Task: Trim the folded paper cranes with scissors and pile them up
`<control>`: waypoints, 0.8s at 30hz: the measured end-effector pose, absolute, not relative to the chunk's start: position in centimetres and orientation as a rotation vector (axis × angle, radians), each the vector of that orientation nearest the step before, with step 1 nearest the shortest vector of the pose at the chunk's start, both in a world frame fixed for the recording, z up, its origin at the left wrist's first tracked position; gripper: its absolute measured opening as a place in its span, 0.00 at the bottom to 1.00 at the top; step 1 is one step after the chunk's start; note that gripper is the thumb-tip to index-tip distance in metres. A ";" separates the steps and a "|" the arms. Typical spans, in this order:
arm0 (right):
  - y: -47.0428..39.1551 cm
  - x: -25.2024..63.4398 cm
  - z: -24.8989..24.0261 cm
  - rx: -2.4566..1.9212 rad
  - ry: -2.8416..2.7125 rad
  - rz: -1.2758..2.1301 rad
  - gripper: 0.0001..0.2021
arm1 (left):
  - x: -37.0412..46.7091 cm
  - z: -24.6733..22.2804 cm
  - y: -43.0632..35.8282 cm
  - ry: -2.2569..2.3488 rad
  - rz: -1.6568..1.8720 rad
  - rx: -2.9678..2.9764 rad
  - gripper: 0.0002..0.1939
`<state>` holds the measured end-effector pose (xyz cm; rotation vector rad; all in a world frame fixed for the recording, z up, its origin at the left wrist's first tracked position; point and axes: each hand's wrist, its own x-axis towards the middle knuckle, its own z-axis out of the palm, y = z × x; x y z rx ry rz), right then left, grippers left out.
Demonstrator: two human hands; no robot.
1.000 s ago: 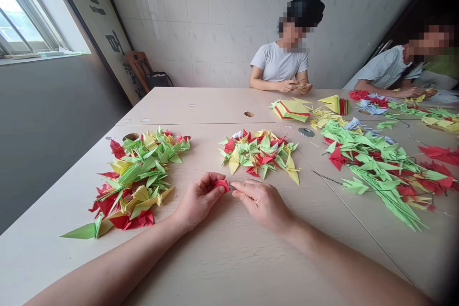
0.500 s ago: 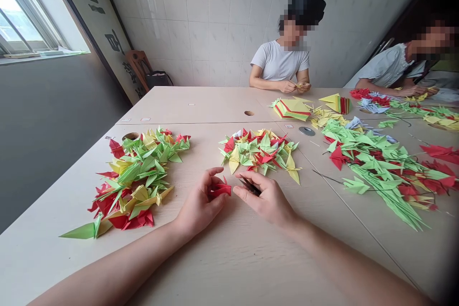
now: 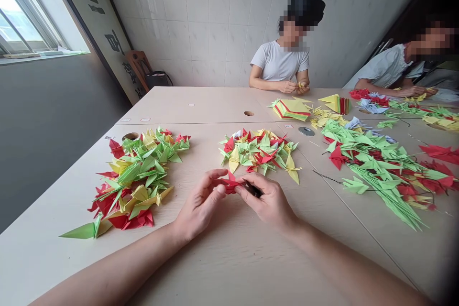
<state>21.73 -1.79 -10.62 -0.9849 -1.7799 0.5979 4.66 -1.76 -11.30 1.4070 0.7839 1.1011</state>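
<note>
A small folded red paper piece (image 3: 231, 182) is between my two hands, above the table. My left hand (image 3: 202, 201) pinches its left side between thumb and fingers. At the right end, the thumb and forefinger of my right hand (image 3: 268, 201) touch the red paper. A dark, slim tool (image 3: 255, 191) is tucked in the right hand, mostly hidden by the fingers, so its kind is unclear. Just beyond the hands lies a pile of folded paper cranes (image 3: 263, 150) in green, red, yellow and a little white. To the left spreads a larger crane pile (image 3: 139, 177).
Strung green and red cranes (image 3: 380, 167) with dark cords cover the right side. Farther back are stacked paper sheets (image 3: 292, 109) and a metal disc (image 3: 306, 131). Two people sit across the table (image 3: 186, 110); one wears a white shirt (image 3: 281, 62). A hole (image 3: 248, 113) pierces the tabletop.
My hands have come together. The right thumb and forefinger, apart from the red paper before, now meet its right end, and the paper shows more between the hands.
</note>
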 end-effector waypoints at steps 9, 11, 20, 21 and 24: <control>-1.9 21.7 -10.9 -0.942 -1.785 0.569 0.05 | 4.9 -10.7 -1.8 0.716 0.998 1.218 0.12; -1.9 21.7 -10.7 -0.930 -1.801 0.561 0.06 | 5.1 -10.6 -1.8 0.723 1.025 1.243 0.10; -2.3 21.8 -9.6 -0.988 -1.851 0.565 0.09 | 4.6 -11.5 -0.7 0.966 1.119 1.399 0.10; -2.3 21.8 -9.7 -0.984 -1.880 0.543 0.10 | 4.5 -11.5 -0.7 0.995 1.117 1.436 0.09; -2.4 21.8 -10.3 -1.016 -1.962 0.438 0.11 | 4.5 -11.4 -0.8 1.057 1.110 1.559 0.07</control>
